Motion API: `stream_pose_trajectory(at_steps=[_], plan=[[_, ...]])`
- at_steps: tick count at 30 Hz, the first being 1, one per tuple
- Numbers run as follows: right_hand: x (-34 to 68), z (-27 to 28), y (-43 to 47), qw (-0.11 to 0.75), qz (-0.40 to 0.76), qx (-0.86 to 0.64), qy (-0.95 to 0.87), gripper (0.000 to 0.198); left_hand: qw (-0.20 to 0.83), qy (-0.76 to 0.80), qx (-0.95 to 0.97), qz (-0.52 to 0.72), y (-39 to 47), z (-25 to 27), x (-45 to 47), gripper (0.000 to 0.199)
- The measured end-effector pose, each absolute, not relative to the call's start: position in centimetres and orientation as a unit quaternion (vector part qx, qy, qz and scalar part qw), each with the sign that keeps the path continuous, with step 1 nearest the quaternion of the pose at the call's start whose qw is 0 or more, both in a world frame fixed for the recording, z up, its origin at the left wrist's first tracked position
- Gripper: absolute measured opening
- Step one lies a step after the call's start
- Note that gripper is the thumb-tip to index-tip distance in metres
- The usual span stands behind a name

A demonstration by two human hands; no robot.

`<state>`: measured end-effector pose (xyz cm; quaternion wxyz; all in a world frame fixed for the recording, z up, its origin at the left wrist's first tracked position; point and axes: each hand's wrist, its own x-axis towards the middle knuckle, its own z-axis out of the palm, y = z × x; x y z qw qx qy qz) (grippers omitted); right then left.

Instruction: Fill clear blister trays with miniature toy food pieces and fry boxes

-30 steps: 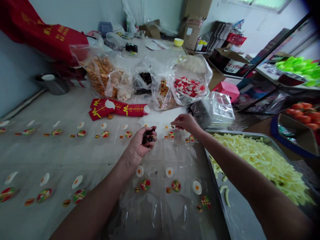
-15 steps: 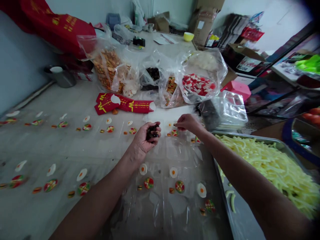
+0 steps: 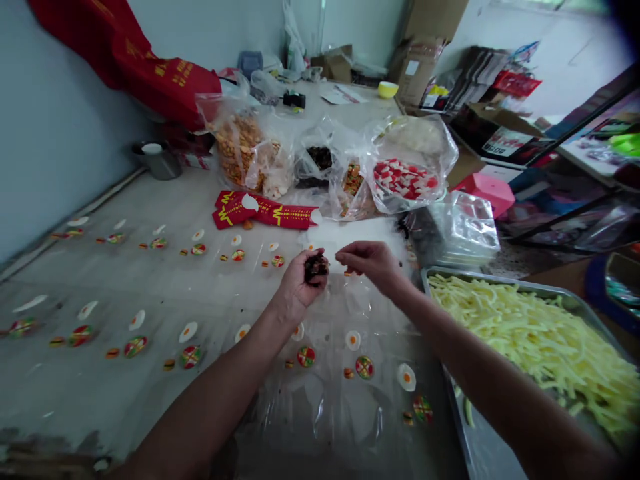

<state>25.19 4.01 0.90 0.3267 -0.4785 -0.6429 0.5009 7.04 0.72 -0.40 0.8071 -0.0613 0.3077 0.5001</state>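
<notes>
My left hand (image 3: 306, 277) is cupped around a clump of small dark pieces (image 3: 317, 268), too small to name. To its right my right hand (image 3: 367, 262) hovers with thumb and fingertips pinched together; what they hold, if anything, cannot be made out. Beneath and around both hands, clear plastic bags lie flat in rows. On them sit sets of small pieces: a fried egg piece (image 3: 353, 340), a round pizza-like piece (image 3: 365, 367) and a tiny burger piece (image 3: 349, 373). My forearms hide part of the rows.
Behind stand open bags of dark pieces (image 3: 319, 157), red-and-white pieces (image 3: 404, 179) and orange-brown pieces (image 3: 239, 150). Red printed fry cartons (image 3: 270, 210) lie before them. A metal tray (image 3: 463, 433) of yellow fry-shaped strips (image 3: 530, 333) is at right, near stacked clear plastic (image 3: 465, 227).
My right hand has moved left, away from the bags at right and closer to my left hand. The left hand still holds the dark pieces. The camera view has shifted slightly.
</notes>
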Motion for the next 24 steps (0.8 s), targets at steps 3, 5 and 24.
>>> stream_pose_trajectory(at_steps=[3,5,24], plan=[[22.1,1.4,0.5,0.375,0.492,-0.493,-0.612,0.032,0.752,0.326,-0.034,0.572,0.3,-0.8,8.0,0.010],[21.1,1.2,-0.6,0.388,0.518,-0.502,-0.574,0.028,0.742,0.317,-0.028,0.590,-0.1,-1.2,8.4,0.011],[19.7,-2.7,11.4,0.081,0.135,-0.453,-0.877,0.018,0.776,0.315,-0.027,0.545,1.7,0.4,-0.9,0.007]])
